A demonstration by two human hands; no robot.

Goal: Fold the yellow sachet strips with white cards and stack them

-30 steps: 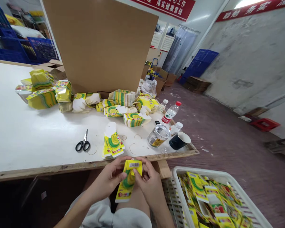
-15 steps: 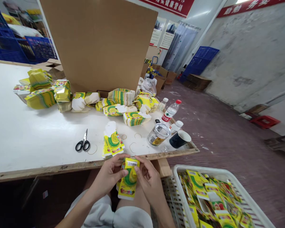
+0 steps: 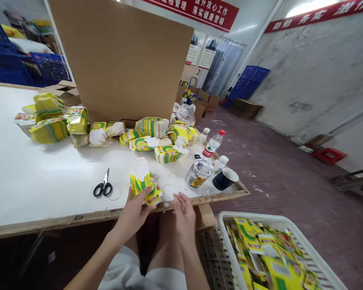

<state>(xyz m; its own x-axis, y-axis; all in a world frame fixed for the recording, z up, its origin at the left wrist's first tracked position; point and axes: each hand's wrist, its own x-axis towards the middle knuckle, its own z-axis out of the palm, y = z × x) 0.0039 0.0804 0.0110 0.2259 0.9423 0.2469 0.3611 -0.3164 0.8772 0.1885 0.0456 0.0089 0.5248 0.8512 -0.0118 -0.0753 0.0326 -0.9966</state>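
Note:
My left hand (image 3: 136, 207) reaches over the small pile of flat yellow-green cartons (image 3: 141, 179) at the table's near edge. Its fingers lie across a printed carton and the thumb is at the carton's near end, so it grips there. My right hand (image 3: 184, 217) hangs just off the edge, fingers loosely bent and apart, with nothing visible in it. A small pinkish piece (image 3: 166, 205) lies on the wooden edge between the hands. Black-handled scissors (image 3: 103, 186) rest left of the pile, and thin rubber bands (image 3: 167, 191) lie to its right.
Bundled cartons (image 3: 149, 127) line the table before a tall cardboard sheet (image 3: 121, 60). At the right corner stand a clear jar (image 3: 196, 177), a dark mug (image 3: 225, 179) and a red-capped bottle (image 3: 212, 145). A white basket (image 3: 257, 216) full of printed packs stands at lower right.
The carton that both hands held over the lap is gone from them. My left hand has moved up onto the pile; my right hand is empty. A blurred carton now shows in the basket.

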